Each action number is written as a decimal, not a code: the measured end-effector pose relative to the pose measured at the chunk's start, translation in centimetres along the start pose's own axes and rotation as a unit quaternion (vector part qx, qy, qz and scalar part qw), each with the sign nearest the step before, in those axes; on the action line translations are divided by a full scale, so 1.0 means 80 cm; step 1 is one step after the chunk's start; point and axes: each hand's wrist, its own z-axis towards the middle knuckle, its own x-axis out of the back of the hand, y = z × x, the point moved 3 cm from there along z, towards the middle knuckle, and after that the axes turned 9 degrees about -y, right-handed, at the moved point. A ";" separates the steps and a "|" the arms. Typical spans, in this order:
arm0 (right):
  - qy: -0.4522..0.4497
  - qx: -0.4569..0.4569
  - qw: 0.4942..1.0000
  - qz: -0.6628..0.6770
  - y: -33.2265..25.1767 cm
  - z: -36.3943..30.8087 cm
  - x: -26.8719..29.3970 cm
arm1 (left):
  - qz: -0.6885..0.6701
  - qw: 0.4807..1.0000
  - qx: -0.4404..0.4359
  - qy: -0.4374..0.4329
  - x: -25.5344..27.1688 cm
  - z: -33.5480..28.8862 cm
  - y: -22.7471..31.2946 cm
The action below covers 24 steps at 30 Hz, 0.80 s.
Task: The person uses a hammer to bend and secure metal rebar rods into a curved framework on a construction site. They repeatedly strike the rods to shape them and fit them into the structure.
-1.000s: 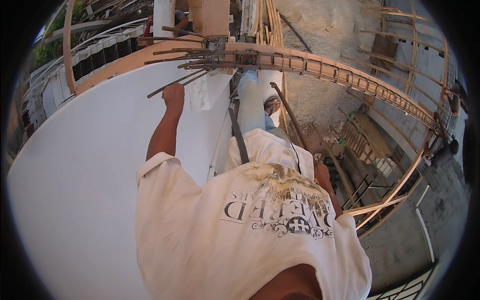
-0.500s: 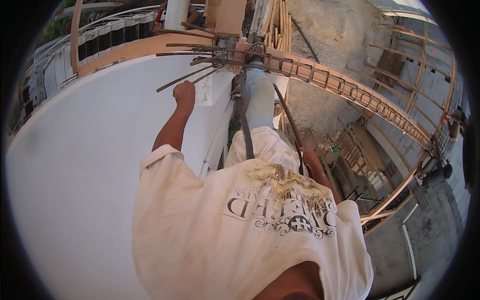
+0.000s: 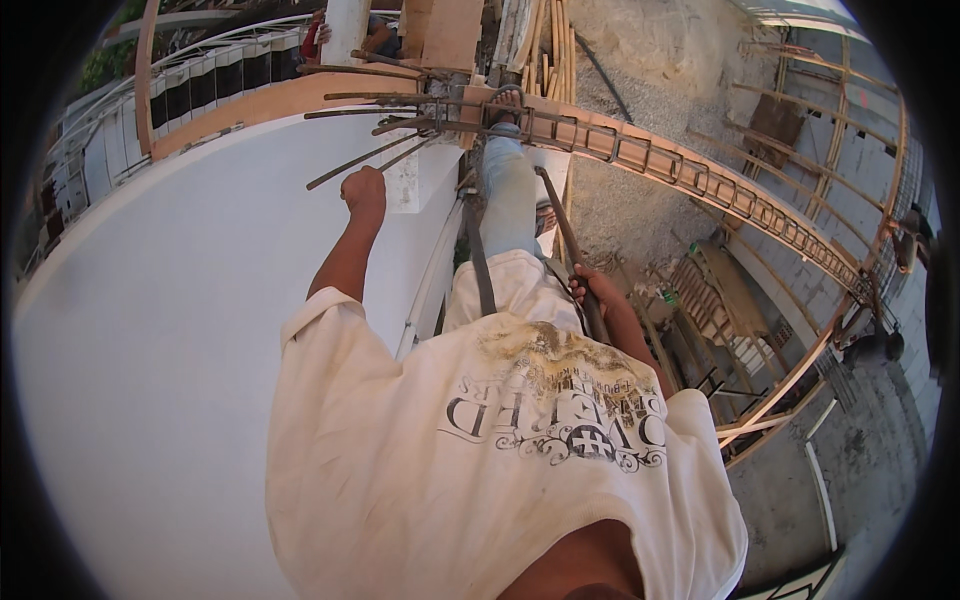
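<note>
My left hand [image 3: 363, 188] is closed around the end of a rebar rod [image 3: 405, 152], one of several that fan out from the corner column. Beside it, another rusty rebar rod [image 3: 345, 168] sticks out free. On the other side of my body, my right hand [image 3: 588, 287] is wrapped round a long dark bar [image 3: 563, 222]. The bar slants up past my leg, its far tip close to the white wall ledge. My sandalled foot [image 3: 507, 100] stands on the wooden formwork by the rebar cage [image 3: 690, 178].
A white wall [image 3: 160, 340] fills the left side. Beyond the column, another person's hand [image 3: 322, 33] is beside a pale post [image 3: 345, 30]. Gravel ground [image 3: 640, 210] lies far below on the right, with stacked timber [image 3: 715, 290] and a grey block wall [image 3: 850, 120].
My right hand has come up into clearer view with the bar, whose tip has shifted left. The left hand keeps its grip and has moved slightly left.
</note>
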 end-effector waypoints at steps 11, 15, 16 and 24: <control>0.102 0.023 0.974 -0.202 0.013 0.043 0.011 | -0.138 0.971 0.015 -0.196 0.066 0.010 -0.042; 0.156 0.002 0.926 -0.343 -0.009 0.032 0.005 | -0.176 0.964 0.044 -0.196 0.069 0.000 -0.034; 0.171 0.001 0.902 -0.396 -0.017 0.026 -0.001 | -0.178 0.963 0.061 -0.196 0.066 0.000 -0.030; 0.202 -0.032 0.747 -0.633 -0.050 0.013 -0.026 | -0.091 0.987 0.082 -0.102 0.042 0.011 -0.007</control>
